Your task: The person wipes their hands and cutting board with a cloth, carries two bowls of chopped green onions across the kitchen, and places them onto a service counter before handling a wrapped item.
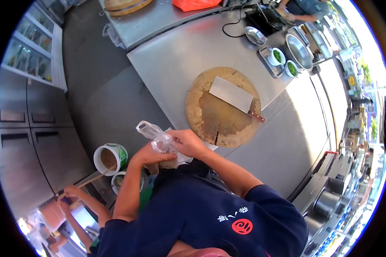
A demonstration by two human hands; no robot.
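A clear plastic bag (158, 141) with something brownish in its lower part is held between my two hands, just off the steel table's near corner. My left hand (152, 156) wraps round the bag's lower part. The right hand (186, 143) grips the bag's other side, its fingers partly hidden by the plastic. Beyond them on the steel table (158, 64), a round wooden chopping board (223, 122) carries a cleaver (231, 94) lying flat, its brown handle over the board's right edge.
White cups of chopped greens (277, 55) (291, 68) and a metal bowl (299, 51) stand at the table's right. Buckets (96, 158) (116, 184) sit on the floor at left. Co-workers' arms (90, 201) (302, 18) show at lower left and top right.
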